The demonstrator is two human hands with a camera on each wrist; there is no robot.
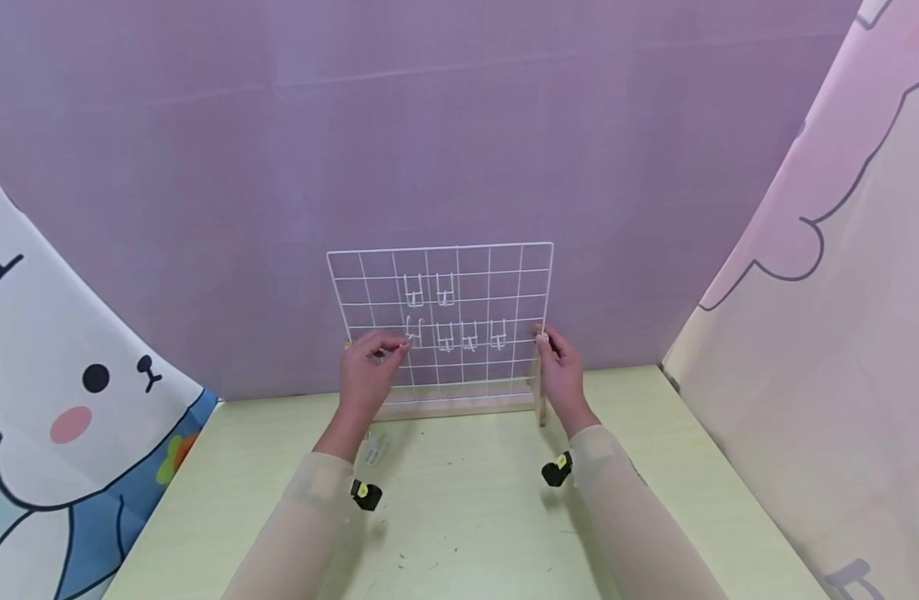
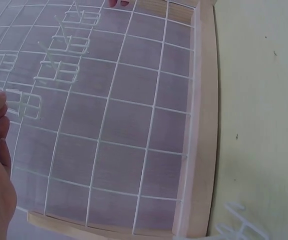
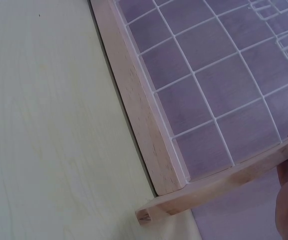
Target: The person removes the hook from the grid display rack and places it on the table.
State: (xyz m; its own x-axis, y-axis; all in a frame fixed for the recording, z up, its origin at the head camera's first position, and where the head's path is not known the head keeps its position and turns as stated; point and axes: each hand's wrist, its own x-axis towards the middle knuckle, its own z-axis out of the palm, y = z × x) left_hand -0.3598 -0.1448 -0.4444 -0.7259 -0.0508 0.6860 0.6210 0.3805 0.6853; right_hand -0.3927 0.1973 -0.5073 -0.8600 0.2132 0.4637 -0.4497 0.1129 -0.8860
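A white wire grid panel stands upright in a wooden base. My left hand is at the grid's left part, pinching a white wire hook between thumb and fingertips. That hook lies against the grid wires, at the left end of the lower row of hooks. Several like it hang on the grid, among them an upper hook and a lower hook. On the right side, my right hand grips the wooden side post, its fingers partly hidden behind the wood.
Another white hook lies on the pale wooden table below my left wrist. A purple backdrop rises behind the grid, with printed cloth panels on the left and right. Small dark specks dot the tabletop.
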